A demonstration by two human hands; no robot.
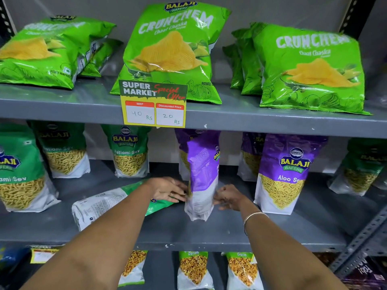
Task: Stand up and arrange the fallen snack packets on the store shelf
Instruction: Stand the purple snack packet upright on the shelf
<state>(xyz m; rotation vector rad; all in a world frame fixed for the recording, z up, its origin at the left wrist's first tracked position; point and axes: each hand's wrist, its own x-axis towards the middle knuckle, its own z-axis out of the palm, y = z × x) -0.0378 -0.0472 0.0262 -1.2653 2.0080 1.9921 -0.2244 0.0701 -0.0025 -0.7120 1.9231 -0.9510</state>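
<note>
A purple and white Aloo Sev packet [202, 176] stands upright on the middle shelf [188, 233], turned edge-on to me. My left hand [167, 189] presses its left side and my right hand [229, 197] touches its right side near the base. A green Ratlami Sev packet [100, 206] lies flat on the shelf, partly under my left forearm. Further Aloo Sev [284, 174] and Ratlami Sev [129, 153] packets stand upright around it.
The top shelf carries green Crunchem chip bags [171, 51], with the left pile [46, 49] lying slanted. A yellow price tag [154, 105] hangs from the shelf edge. Orange snack packets [193, 268] fill the bottom shelf. A slotted metal upright [360, 243] stands at right.
</note>
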